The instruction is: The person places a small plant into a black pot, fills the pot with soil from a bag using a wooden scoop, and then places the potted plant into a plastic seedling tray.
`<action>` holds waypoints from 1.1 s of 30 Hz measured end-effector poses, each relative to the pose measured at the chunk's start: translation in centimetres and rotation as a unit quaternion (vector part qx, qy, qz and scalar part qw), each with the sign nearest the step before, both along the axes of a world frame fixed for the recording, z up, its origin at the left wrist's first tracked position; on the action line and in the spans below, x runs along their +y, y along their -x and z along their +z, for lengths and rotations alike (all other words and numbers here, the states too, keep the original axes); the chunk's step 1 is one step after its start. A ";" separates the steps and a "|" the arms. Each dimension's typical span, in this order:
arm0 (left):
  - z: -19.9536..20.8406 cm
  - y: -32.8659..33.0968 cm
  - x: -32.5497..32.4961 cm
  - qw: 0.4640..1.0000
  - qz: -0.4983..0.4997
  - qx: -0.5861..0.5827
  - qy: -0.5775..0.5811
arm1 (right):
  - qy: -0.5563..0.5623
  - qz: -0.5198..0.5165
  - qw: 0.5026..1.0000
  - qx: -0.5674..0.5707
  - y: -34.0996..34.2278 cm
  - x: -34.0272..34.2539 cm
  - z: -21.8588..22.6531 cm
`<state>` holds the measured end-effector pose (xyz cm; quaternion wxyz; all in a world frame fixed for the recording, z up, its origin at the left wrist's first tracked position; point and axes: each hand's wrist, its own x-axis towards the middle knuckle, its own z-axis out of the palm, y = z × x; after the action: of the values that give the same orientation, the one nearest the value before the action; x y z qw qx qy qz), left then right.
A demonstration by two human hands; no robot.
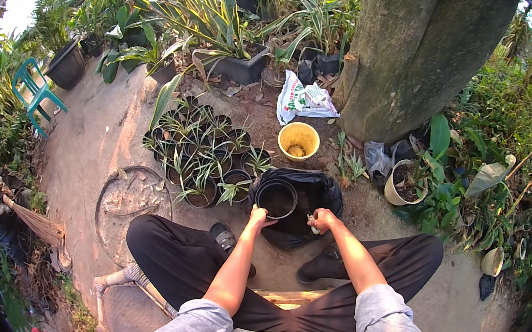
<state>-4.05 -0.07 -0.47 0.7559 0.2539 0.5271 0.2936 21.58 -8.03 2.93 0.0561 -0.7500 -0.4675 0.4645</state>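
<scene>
My left hand (pixel 260 219) grips the near rim of a round black plant pot (pixel 277 197), tilted so its dark inside shows. The pot is over the left part of an open black plastic bag (pixel 332 190) with dark soil-like stuff in it. At the bag's right side my right hand (pixel 323 220) is closed around a small pale thing, too covered to name. Just beyond the bag stands a yellow bucket (pixel 298 141) with a little brownish stuff at its bottom. Left of the bag, several black pots with young striped plants (pixel 205 152) are grouped closely.
A white printed sack (pixel 306 98) lies beyond the bucket, beside a thick tree trunk (pixel 416 58). A cream pot (pixel 406 183) stands to the right. At the left are a green plastic chair (pixel 38 95), a broom (pixel 36 222) and a round ground cover (pixel 133 207). Larger potted plants line the back.
</scene>
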 end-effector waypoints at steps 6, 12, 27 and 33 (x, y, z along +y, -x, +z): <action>-0.5 -0.3 -0.1 1.000 -0.021 0.017 -0.015 | 0.011 0.051 0.999 -0.018 -3.3 0.0 5.3; -0.3 -0.5 -0.6 0.998 -0.036 0.036 -0.038 | -0.042 0.105 0.991 -0.069 -3.3 0.2 10.0; 0.9 -1.1 -1.3 0.994 -0.084 0.029 -0.066 | -0.251 0.235 0.890 -0.300 2.0 0.3 8.0; 0.3 -1.1 -0.6 0.995 -0.047 0.068 -0.056 | -0.123 0.120 0.942 -0.290 -0.1 -1.4 7.4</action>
<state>-2.95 -0.70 -0.20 0.7159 0.3400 0.5474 0.2686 21.69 -9.45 10.28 -0.0456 -0.7777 -0.6037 0.1691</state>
